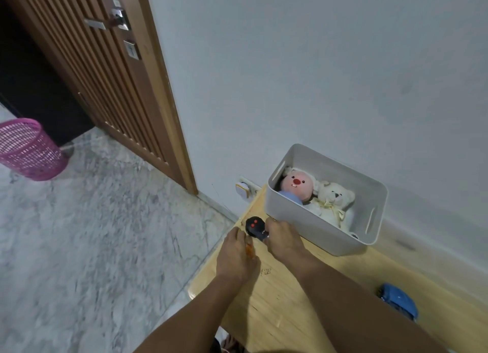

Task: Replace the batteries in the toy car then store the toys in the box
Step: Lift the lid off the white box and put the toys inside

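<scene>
Both hands meet at the far-left corner of the surface [277, 300], right by the box [322, 222]. The right hand [284, 237] has its grip clamped on the black remote [254, 227], red buttons facing up, most likely pinning it steady so the other hand can work on it. The left hand [237, 257] is closed over something orange [249, 249], probably a small tool or a battery, too hidden to call. Both arms reach out nearly straight, wrists low, knuckles up, fingers curled down toward the wood. The blue car [398, 301] sits alone at the near right edge, well apart from the hands, not yet stored. Already in the box: a pink plush [297, 185] and a white bear [334, 197], side by side and touching.
</scene>
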